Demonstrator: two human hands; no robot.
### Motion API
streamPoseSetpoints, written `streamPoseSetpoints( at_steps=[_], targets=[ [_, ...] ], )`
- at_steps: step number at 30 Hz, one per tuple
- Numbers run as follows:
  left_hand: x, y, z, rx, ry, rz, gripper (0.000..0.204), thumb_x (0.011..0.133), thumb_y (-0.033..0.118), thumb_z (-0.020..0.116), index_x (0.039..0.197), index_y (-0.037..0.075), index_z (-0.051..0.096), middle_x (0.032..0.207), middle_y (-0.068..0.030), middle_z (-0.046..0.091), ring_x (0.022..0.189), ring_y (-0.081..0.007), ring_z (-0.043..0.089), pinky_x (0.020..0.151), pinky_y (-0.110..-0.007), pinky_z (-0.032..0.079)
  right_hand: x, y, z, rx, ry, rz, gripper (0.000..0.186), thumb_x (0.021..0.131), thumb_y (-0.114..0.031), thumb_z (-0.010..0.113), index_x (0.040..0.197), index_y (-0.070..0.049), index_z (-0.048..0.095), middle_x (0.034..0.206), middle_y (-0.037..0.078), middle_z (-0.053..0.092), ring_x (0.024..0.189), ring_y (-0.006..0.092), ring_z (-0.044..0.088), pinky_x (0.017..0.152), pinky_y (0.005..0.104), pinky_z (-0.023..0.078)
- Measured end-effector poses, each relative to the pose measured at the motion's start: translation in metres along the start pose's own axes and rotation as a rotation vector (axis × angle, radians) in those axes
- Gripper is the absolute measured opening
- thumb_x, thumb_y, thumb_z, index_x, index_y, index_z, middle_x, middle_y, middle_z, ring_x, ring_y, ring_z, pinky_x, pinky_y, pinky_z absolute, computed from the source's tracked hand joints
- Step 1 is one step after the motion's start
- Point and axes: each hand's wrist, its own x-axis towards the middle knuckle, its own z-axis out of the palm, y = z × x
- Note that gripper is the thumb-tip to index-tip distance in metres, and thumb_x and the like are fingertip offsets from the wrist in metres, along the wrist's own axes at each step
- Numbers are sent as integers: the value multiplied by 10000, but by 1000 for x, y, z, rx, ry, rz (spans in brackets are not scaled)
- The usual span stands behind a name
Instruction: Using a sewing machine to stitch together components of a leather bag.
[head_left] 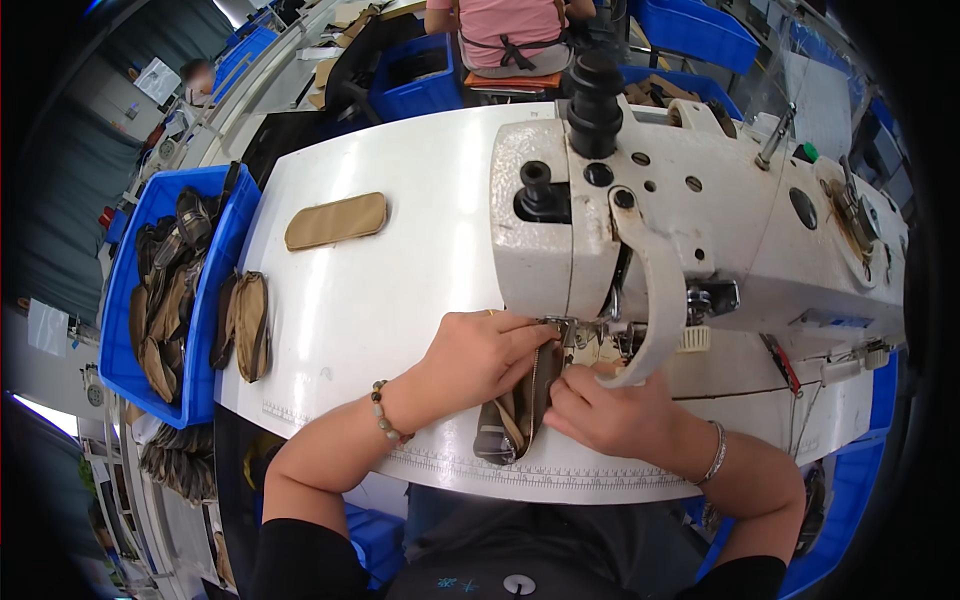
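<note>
A small brown fabric pouch piece with a zipper point(517, 412) lies at the front of the white sewing machine point(545, 240), its upper end by the presser foot point(568, 332). My left hand point(478, 362), with a beaded bracelet at the wrist, pinches the pouch's left edge close to the foot. On the other side my right hand point(610, 408) has its fingers curled on the right edge, beside the machine's curved white lever point(660, 290). The needle area is partly hidden by the machine head and my fingers.
A flat tan oval piece point(336, 221) lies on the white table point(400, 165). Brown sewn pieces point(245, 325) rest at its left edge, beside a blue bin point(230, 225) filled with more. Red-handled snips point(781, 362) lie right of the needle. A person in pink point(512, 30) sits ahead.
</note>
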Motion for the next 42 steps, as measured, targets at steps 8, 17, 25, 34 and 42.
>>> streamPoseSetpoints(
  at_steps=[8, 17, 25, 34, 42],
  targets=[
    [0, 6, -6, 4, -59, -32, 309, 790, 91, 714, 1099, 99, 728, 967, -32, 707, 744, -235, 703, 625, -333, 570, 5, -14, -18, 36, -425, -46, 344, 835, -317, 725, 952, 6, 710, 1063, 195, 711, 596, 149, 605, 496, 289, 482],
    [-5, 16, -2, 166, -30, 64, 333, 742, 142, 737, 1074, 116, 739, 891, -8, 547, 649, -173, 613, 553, -305, 520, -3, -27, 7, -256, -146, -186, 258, 696, -135, 628, 864, 46, 700, 867, 258, 725, 512, 130, 572, 457, 241, 402],
    [-5, 15, 5, 117, -43, 67, 312, 724, 139, 731, 1034, 112, 753, 867, -7, 541, 674, -170, 604, 558, -302, 511, -6, -26, 3, -146, -146, -150, 270, 717, -147, 625, 882, 52, 704, 874, 251, 724, 537, 135, 603, 471, 244, 417],
    [-2, 16, 4, 154, -49, 46, 352, 697, 113, 750, 1047, 145, 765, 885, 23, 602, 707, -178, 622, 596, -305, 527, -10, -23, 8, -136, -101, -143, 294, 691, -135, 630, 869, 85, 706, 883, 282, 715, 496, 101, 551, 418, 236, 393],
    [1, 22, -1, 218, -75, 72, 313, 718, 150, 753, 1031, 138, 757, 896, -1, 634, 771, -196, 643, 645, -348, 522, -9, -22, -2, -127, -219, -80, 258, 689, -134, 637, 870, 40, 697, 793, 139, 683, 567, 124, 593, 475, 235, 414]
  ],
)
